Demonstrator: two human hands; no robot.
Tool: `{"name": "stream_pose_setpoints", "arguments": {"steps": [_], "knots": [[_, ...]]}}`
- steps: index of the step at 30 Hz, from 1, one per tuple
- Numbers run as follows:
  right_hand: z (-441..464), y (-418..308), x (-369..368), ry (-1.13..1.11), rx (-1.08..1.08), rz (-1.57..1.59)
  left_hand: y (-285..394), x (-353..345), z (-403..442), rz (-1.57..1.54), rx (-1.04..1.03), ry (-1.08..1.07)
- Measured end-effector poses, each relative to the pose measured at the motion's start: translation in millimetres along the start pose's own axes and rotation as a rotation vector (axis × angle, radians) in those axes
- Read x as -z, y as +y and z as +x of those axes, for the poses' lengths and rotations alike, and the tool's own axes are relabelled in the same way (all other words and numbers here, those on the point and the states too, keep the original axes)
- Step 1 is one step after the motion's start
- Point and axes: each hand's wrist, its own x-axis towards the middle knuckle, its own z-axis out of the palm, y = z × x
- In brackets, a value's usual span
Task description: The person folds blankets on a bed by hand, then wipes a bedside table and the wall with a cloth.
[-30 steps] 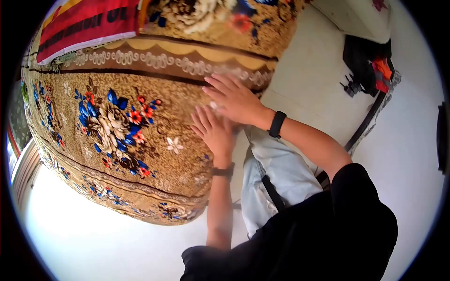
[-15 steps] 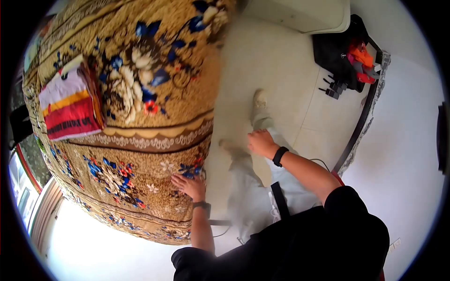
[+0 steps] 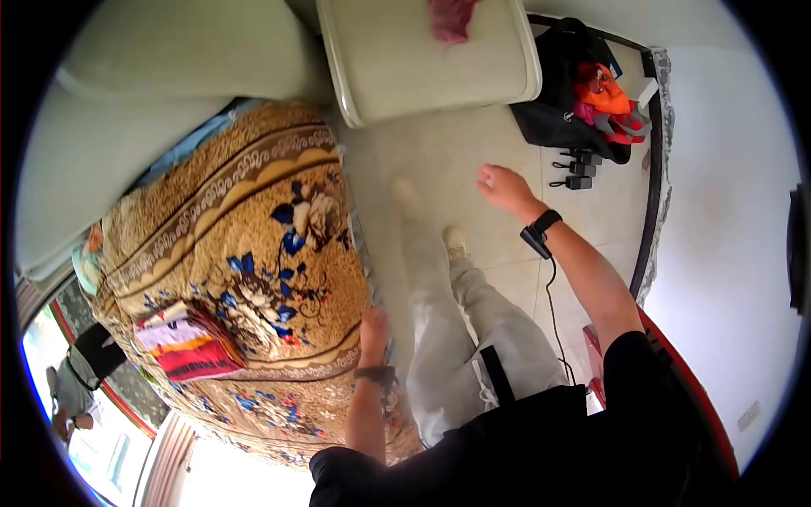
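Blanket point(image 3: 194, 241): tan, flowered in blue, red and cream, spread wide at the person's left side.
Left hand point(image 3: 373, 328): down by the blanket's near edge and blurred; from where I stand I cannot tell whether it touches the fabric or grips any.
Right hand point(image 3: 509, 189): out over the floor point(image 3: 515, 241), well apart from the blanket, fingers curled in; I can't tell whether anything sits inside that curl.
Wrists: dark band point(image 3: 374, 374) on the left, black device point(image 3: 535, 240) strapped to the right, its cord point(image 3: 552, 296) trailing toward the waist.
Folded cloth point(image 3: 190, 342): red, yellow and white, lying on the blanket.
Table point(image 3: 422, 80): pale-topped, beyond the blanket's far end, a pink rag point(image 3: 452, 21) on it.
Bag point(image 3: 549, 131): black, beside the table near the wall point(image 3: 726, 211), with orange and red things point(image 3: 601, 93) showing at its mouth.
Blocks point(image 3: 579, 169): small and black, on the floor just beside the bag.
Shoes point(image 3: 456, 243): pale, the left one smeared by motion.
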Motion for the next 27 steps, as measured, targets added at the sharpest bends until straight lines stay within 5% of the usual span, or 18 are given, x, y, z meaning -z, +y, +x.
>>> {"name": "stream_pose_setpoints", "arguments": {"steps": [4, 8, 13, 16, 23, 27], "knots": [[12.3, 0.6, 19.1, -0.02, 0.017, 0.017, 136.2, 2.4, 98.1, 0.021, -0.199, -0.02], [37.6, 8.1, 12.7, 0.216, 0.085, 0.063, 265.4, 2.5, 197.2, 0.296, -0.737, 0.097], [84.2, -26.5, 53.5, 0.037, 0.003, 0.033, 425.7, 11.0, 280.8, 0.344, -0.886, 0.203], [108.7, -48.5, 80.9, 0.176, 0.088, 0.165, 495.7, 0.6, 319.4, 0.411, -0.945, 0.326], [191.2, -30.9, 139.6, 0.731, 0.248, 0.367, 520.1, -28.6, 374.9, 0.476, -0.893, 0.28], [219.9, -18.1, 165.1, 0.748, 0.257, 0.456, 526.6, -32.5, 366.3, 0.451, -0.856, 0.377]]}}
